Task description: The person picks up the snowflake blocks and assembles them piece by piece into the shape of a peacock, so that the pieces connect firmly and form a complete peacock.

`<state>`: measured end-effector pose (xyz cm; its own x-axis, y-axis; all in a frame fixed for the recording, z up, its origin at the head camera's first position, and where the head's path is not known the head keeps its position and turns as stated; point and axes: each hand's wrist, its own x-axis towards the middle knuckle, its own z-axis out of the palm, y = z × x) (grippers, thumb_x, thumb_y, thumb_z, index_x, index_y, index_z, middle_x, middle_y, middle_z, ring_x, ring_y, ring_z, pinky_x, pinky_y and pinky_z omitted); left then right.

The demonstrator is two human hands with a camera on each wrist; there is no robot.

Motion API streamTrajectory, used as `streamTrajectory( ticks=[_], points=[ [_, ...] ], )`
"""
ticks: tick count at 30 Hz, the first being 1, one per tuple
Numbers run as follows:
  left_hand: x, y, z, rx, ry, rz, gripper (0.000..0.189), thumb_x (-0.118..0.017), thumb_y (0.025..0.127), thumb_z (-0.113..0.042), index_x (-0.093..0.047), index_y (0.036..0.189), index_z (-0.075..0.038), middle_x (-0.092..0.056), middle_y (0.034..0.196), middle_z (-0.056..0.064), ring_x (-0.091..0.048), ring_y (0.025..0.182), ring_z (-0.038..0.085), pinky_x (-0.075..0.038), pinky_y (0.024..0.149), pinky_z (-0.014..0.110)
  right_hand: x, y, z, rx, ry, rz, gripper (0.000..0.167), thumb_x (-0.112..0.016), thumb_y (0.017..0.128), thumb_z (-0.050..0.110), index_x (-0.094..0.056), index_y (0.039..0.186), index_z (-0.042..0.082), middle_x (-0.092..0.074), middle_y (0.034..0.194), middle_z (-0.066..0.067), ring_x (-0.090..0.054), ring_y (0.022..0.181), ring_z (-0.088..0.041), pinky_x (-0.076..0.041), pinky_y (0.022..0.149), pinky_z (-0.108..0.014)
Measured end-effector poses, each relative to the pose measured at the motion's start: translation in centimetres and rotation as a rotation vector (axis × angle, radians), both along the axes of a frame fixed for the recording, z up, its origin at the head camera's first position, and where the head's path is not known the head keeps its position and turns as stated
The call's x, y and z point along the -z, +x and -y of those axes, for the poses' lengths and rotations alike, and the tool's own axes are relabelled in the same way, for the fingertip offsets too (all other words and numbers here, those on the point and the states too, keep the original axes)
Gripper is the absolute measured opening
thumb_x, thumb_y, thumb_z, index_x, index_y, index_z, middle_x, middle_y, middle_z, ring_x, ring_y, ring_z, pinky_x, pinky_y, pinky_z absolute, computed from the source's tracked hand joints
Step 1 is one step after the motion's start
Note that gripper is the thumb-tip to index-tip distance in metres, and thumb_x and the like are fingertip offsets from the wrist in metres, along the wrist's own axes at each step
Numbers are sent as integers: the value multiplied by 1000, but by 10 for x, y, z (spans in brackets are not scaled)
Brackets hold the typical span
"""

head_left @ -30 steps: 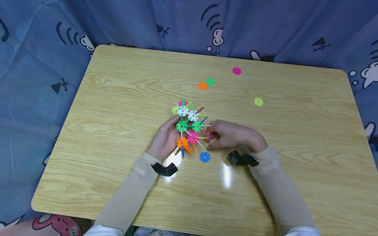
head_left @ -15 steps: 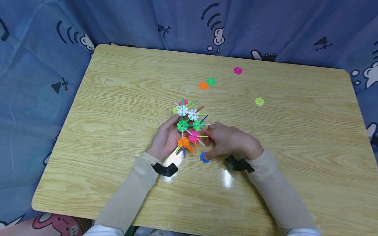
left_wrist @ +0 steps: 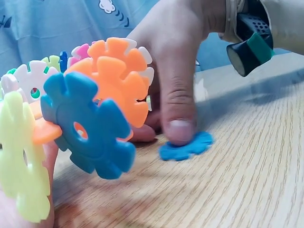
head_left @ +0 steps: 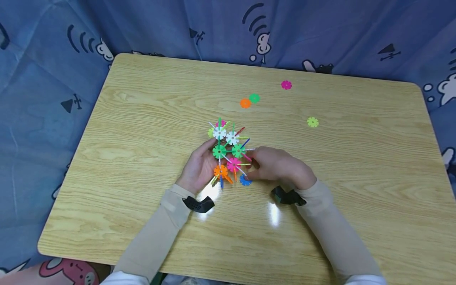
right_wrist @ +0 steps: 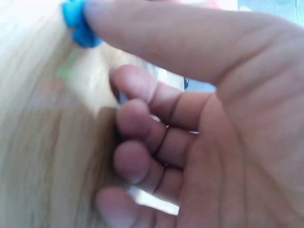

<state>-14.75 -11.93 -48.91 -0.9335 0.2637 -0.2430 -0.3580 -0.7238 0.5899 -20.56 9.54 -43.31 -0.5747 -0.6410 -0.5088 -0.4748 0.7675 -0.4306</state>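
two hands [head_left: 197,169], two black wrist cams [head_left: 198,204], one wood table [head_left: 142,118], one spiky disc build [head_left: 219,152], and yep, five loose discs [head_left: 312,122]

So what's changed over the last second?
The right hand brought its thumb onto the loose blue disc, which shifted slightly away from the person, toward the cluster. The left hand still holds the cluster; the other four loose discs stayed put.

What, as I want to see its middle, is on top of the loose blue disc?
The right grip has its thumb on the disc. The disc's notched edge shows; the part beneath the thumb is covered, and no middle hole shows.
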Motion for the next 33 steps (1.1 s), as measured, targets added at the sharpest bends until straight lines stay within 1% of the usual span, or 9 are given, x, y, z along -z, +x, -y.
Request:
streamTrajectory(
  ticks=[2, 5, 9, 15, 18, 22, 28, 31, 33],
  points=[
    [0, 0, 0, 0, 0, 0, 26, -39, 109, -29, -57, 114, -10, -66, 104, 1, -64, 85, 11, -53, 73, 20, 1, -4, -4, 35, -42, 35, 29, -75, 88, 35, -55, 86, 15, -47, 71, 3, -45, 64, -14, -29, 55, -26],
    [1, -1, -1, -4, 15, 9, 25, -39, 109, -27, -57, 114, -10, -66, 104, 2, -65, 86, 12, -54, 74, 20, 3, -8, -8, 79, -82, 64, 25, -74, 91, 32, -56, 91, 14, -49, 70, 3, -46, 64, -13, -31, 58, -26],
    [0, -1, -2, -15, 39, 23, 25, -39, 110, -26, -57, 117, -10, -66, 105, 2, -67, 88, 13, -55, 76, 20, 4, -11, -12, 116, -125, 53, 20, -71, 93, 26, -58, 96, 12, -54, 73, 2, -49, 68, -13, -36, 61, -26],
    [0, -1, -2, -25, 48, 35, 26, -37, 110, -24, -58, 116, -9, -69, 105, 2, -68, 89, 14, -56, 78, 21, 8, -13, -13, 136, -194, -13, 12, -63, 96, 17, -62, 104, 9, -56, 74, 1, -49, 66, -13, -39, 62, -25],
    [-1, -1, -3, -22, 49, 39, 27, -37, 110, -24, -58, 117, -9, -69, 106, 2, -68, 89, 14, -56, 79, 22, 9, -14, -14, 161, -198, -46, 14, -61, 95, 16, -63, 107, 9, -57, 75, 0, -48, 65, -13, -39, 61, -26],
    [-2, -1, -3, -19, 42, 36, 26, -38, 110, -25, -57, 118, -10, -67, 106, 2, -67, 89, 14, -55, 77, 21, 10, -15, -15, 192, -197, -76, 16, -63, 96, 20, -62, 108, 9, -56, 76, -1, -47, 64, -14, -37, 60, -26],
    [-1, 0, 1, -24, 9, 22, 24, -41, 109, -28, -53, 121, -11, -64, 108, 2, -63, 88, 12, -53, 74, 20, 11, -18, -15, 194, -214, -89, 20, -66, 97, 23, -62, 110, 9, -54, 75, -1, -46, 63, -15, -36, 60, -27],
    [-2, 1, 4, -27, 20, 29, 27, -40, 109, -29, -51, 127, -11, -63, 113, 3, -64, 92, 12, -54, 78, 20, 12, -20, -15, 193, -225, -79, 20, -67, 97, 23, -62, 110, 9, -54, 75, -1, -46, 64, -15, -37, 61, -28],
    [-3, 1, 6, -36, 32, 35, 29, -38, 110, -29, -49, 130, -11, -62, 117, 2, -64, 97, 12, -55, 85, 21, 12, -20, -16, 199, -237, -66, 19, -66, 97, 23, -62, 110, 9, -53, 75, -1, -46, 64, -15, -37, 62, -28]
  ],
)
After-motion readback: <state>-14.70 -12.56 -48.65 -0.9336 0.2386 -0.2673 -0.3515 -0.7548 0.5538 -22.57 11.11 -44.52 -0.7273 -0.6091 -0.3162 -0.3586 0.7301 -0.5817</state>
